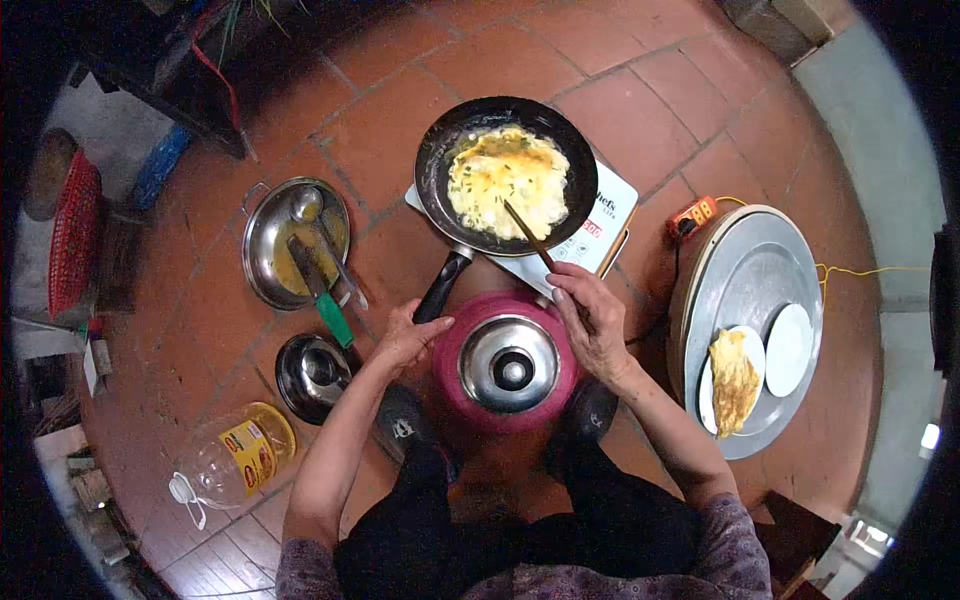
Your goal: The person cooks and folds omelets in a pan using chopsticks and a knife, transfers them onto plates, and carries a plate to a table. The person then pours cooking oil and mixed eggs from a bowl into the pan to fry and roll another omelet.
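Observation:
My left hand [407, 335] is closed around the black handle of a frying pan [433, 190], which sits over a white cooktop [607, 215]. In the pan lies a yellow omelette [508, 180] with dark green bits and a browned patch near its far side. My right hand [592, 318] grips a pair of chopsticks [530, 237], whose tips touch the omelette near its middle. Below the pan, between my feet, stands a pink pot [455, 375] covered by a shiny metal lid [487, 368] with a black knob.
At left are a metal bowl [258, 245] holding a ladle and a green-handled knife [333, 318], a dark-knobbed lid [295, 370] and an oil bottle [245, 460]. At right, a round metal tray [720, 270] bears a folded omelette [733, 380] and white plates [790, 350]. An orange power strip [690, 217] lies beside it.

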Tool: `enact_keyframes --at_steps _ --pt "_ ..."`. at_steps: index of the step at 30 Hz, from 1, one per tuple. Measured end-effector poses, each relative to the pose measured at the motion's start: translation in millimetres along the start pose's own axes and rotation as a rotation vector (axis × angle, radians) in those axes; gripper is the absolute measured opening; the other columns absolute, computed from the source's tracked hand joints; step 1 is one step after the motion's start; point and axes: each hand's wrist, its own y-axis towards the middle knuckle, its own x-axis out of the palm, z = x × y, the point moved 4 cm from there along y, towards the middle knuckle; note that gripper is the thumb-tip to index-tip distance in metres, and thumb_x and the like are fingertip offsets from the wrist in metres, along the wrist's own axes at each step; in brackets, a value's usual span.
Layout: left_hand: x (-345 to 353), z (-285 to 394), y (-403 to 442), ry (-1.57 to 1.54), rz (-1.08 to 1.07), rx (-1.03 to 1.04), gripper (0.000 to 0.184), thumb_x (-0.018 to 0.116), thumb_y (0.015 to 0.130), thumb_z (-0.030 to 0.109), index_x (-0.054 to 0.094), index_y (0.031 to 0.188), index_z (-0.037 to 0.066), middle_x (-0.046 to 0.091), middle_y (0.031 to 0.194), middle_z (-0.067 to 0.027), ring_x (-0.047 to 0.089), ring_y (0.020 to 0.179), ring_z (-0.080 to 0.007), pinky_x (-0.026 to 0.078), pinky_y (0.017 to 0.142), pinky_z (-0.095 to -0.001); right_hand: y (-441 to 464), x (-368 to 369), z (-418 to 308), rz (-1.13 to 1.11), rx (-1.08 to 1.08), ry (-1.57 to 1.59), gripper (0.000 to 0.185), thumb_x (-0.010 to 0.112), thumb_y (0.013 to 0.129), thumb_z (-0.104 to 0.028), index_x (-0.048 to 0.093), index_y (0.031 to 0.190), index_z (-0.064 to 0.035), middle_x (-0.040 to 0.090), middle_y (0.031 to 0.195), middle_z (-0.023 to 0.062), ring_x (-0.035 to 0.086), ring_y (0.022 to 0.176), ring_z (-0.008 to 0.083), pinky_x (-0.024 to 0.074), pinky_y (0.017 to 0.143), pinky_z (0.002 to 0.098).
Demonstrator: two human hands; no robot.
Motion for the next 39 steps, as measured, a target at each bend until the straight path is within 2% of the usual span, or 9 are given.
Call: enact_keyframes --at_steps 2,5,16,28,30,33,34,37,39 --pt "0 0 0 0.003 0.002 -0.009 0.052 0.069 0.076 0.026 0.048 0.120 0.008 0.050 0.056 0.0007 0.041 0.041 -0.0072 0.032 0.036 -0.0222 1 -1 -5 -0.016 -0.003 0.003 0.015 0.055 0.083 -0.001 0.061 0.097 0.0013 0.059 0.103 0.0157 0.060 0.092 0.0226 0.0462 0.079 0.0295" --pt "0 -2 1 -0.039 0.020 0.023 0.031 0.071 0.074 0.027 0.052 0.091 0.008 0.048 0.054 0.0008 0.040 0.037 -0.0063 0.027 0.030 -0.0213 4 -6 -10 0.000 -0.014 0.008 0.015 0.055 0.083 -0.001 0.061 0.097 0.0010 0.059 0.103 0.0160 0.060 0.092 0.0239 0.0463 0.080 0.0305" --pt "3 -1 0 -0.058 0.005 0.000 0.036 0.071 0.074 0.027 0.052 0.096 0.007 0.047 0.053 0.0011 0.040 0.036 -0.0063 0.028 0.030 -0.0214 47 12 19 0.036 -0.213 -0.213 0.020 0.057 0.081 -0.002 0.058 0.101 -0.0009 0.054 0.108 0.0184 0.055 0.099 0.0304 0.0464 0.081 0.0352" --pt "2 2 -3 -0.107 -0.008 -0.016 0.035 0.071 0.074 0.027 0.052 0.096 0.008 0.047 0.053 0.0014 0.039 0.035 -0.0063 0.028 0.030 -0.0211 49 63 17 -0.214 -0.426 -0.232 0.021 0.056 0.081 -0.004 0.057 0.102 -0.0019 0.052 0.110 0.0188 0.054 0.098 0.0330 0.0464 0.081 0.0364" --pt "2 3 -4 -0.107 -0.008 -0.013 0.036 0.071 0.073 0.027 0.052 0.096 0.008 0.047 0.053 0.0013 0.039 0.035 -0.0062 0.028 0.030 -0.0210 58 52 25 -0.077 -0.302 -0.068 0.020 0.055 0.083 -0.005 0.057 0.103 -0.0015 0.055 0.109 0.0164 0.056 0.095 0.0279 0.0468 0.080 0.0335" --pt "0 -1 -2 -0.078 -0.056 -0.023 0.049 0.068 0.077 0.023 0.046 0.118 0.009 0.048 0.058 0.0021 0.040 0.041 -0.0061 0.028 0.034 -0.0206 67 36 51 0.082 -0.077 0.124 0.020 0.054 0.086 -0.008 0.058 0.104 -0.0008 0.057 0.108 0.0130 0.057 0.094 0.0214 0.0472 0.080 0.0300" --pt "-1 -5 0 -0.076 -0.056 -0.022 0.049 0.068 0.077 0.023 0.046 0.118 0.009 0.048 0.058 0.0021 0.040 0.041 -0.0061 0.028 0.034 -0.0206 68 29 65 0.169 0.083 0.236 0.020 0.053 0.088 -0.009 0.058 0.105 -0.0002 0.058 0.107 0.0108 0.057 0.093 0.0175 0.0473 0.081 0.0279" --pt "-5 -18 7 -0.127 0.053 0.037 0.042 0.073 0.072 0.027 0.053 0.102 0.007 0.047 0.052 0.0016 0.039 0.035 -0.0058 0.026 0.030 -0.0206 66 7 85 0.264 0.158 0.506 0.021 0.050 0.090 -0.011 0.058 0.105 0.0012 0.058 0.106 0.0075 0.055 0.096 0.0139 0.0472 0.085 0.0275" --pt "-9 -20 4 -0.098 0.053 0.030 0.042 0.073 0.072 0.027 0.053 0.103 0.007 0.047 0.052 0.0018 0.039 0.034 -0.0058 0.026 0.030 -0.0208 59 -2 81 0.275 0.170 0.523 0.021 0.050 0.091 -0.012 0.058 0.105 0.0013 0.058 0.106 0.0077 0.055 0.096 0.0142 0.0470 0.085 0.0278"
